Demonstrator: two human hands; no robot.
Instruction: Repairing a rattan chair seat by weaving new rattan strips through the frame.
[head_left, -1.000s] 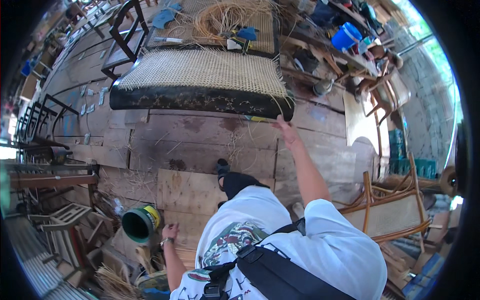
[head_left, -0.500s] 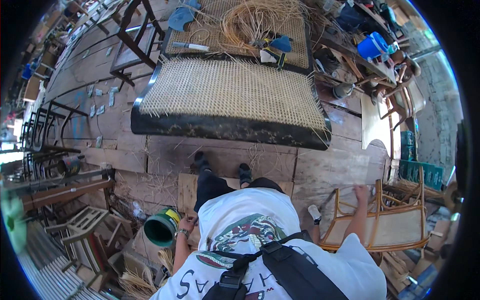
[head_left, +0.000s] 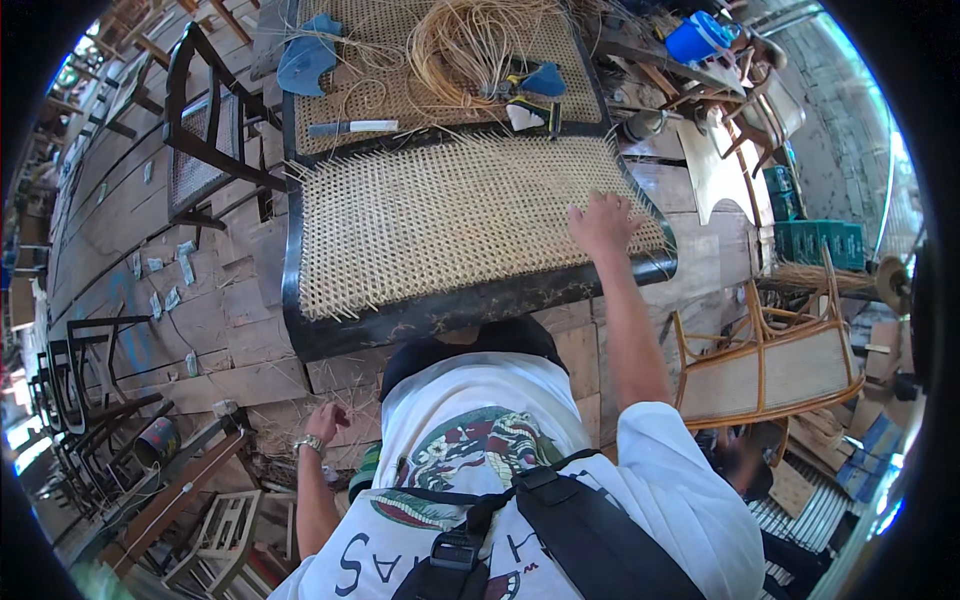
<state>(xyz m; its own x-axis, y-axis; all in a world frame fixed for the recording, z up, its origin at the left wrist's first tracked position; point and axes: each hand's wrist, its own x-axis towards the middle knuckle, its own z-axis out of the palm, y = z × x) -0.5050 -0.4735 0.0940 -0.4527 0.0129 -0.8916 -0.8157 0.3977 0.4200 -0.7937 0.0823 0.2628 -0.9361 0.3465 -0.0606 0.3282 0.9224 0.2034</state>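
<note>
My right hand (head_left: 603, 225) reaches forward with fingers spread, on or just over the woven cane webbing (head_left: 430, 220) near its right edge. This webbing covers a dark-framed panel (head_left: 470, 305) in front of me, and loose cane ends stick out along its sides. Down at my left side, my left hand (head_left: 325, 420) hangs with loosely bent fingers and nothing visible in it. Beyond the webbing lie a coil of cane strands (head_left: 455, 50), a slim tool with a white end (head_left: 353, 127), a yellow-and-black handled tool (head_left: 535, 117) and a blue piece (head_left: 308, 65).
A dark wooden chair (head_left: 205, 125) stands left of the panel. To my right is a rattan-framed seat (head_left: 770, 370). A blue bucket (head_left: 698, 36) sits on a bench at the far right. Chair frames (head_left: 75, 365) and a slatted wooden piece (head_left: 225, 530) crowd the left.
I have come closer to the panel. My right hand has moved from my right side forward to the webbing. My left hand has moved away from the green bucket, now mostly hidden.
</note>
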